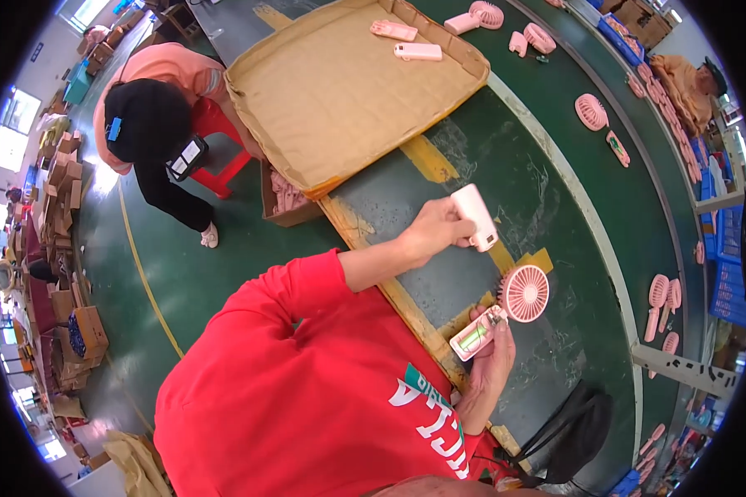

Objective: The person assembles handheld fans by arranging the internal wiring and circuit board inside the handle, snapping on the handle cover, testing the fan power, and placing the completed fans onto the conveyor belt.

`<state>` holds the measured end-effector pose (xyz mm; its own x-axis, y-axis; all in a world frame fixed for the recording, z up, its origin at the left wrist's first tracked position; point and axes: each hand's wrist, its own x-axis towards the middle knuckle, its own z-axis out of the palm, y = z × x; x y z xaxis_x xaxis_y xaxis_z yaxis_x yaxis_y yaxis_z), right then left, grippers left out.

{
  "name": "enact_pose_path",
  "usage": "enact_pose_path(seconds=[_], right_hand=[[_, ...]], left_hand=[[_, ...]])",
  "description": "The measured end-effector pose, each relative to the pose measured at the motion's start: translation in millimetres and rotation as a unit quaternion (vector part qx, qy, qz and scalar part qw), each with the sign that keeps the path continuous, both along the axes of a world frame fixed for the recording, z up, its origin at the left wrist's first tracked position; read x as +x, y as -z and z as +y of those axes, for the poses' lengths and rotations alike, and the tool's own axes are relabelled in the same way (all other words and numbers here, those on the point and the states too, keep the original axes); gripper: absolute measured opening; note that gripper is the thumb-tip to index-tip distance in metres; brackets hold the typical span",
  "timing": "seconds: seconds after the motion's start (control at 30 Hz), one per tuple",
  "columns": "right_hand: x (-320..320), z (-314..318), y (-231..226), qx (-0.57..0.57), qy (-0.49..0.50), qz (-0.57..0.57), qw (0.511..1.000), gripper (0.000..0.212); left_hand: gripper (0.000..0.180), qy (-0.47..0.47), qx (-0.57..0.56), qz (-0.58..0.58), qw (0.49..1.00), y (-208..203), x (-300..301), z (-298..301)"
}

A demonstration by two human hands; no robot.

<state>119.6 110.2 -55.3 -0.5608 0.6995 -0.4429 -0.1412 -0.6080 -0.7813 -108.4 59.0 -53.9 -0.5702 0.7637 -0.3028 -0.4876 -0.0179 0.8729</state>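
Observation:
My left hand is closed around a pale pink handle cover, holding it above the bench. In my right hand is a pink handheld fan, gripped by its handle near the bench's wooden edge. The handle's open side shows a green part inside, which I cannot make out exactly. The fan's round grille points up and away from my body. The cover and the fan are apart.
A shallow cardboard tray holds two pink handle parts. More pink fans lie on the green conveyor. A black bag rests by the bench's near right. At left, a person bends beside a box.

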Motion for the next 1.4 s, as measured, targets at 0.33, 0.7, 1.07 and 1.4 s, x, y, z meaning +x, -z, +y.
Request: enact_pose_path(seconds=[0.33,0.7,1.07,1.4], right_hand=[[6.7,-3.7,1.0,-0.007,0.036,-0.009,0.999,0.031],[-2.4,-3.9,12.5,-0.044,0.02,0.031,0.998,0.034],[2.5,-3.7,20.3,-0.054,0.023,0.054,0.997,0.035],[10.2,-5.9,-0.3,-0.107,0.015,0.119,0.987,0.039]], left_hand=[[0.031,0.358,-0.23,0.257,0.868,-36.1,4.8,-58.3],[0.055,0.249,-0.095,0.702,0.66,-27.0,-0.6,-19.9],[0.038,0.279,-0.305,0.613,0.674,-46.9,32.7,-29.4],[0.057,0.293,-0.169,0.561,0.756,-51.0,95.9,-36.5]])
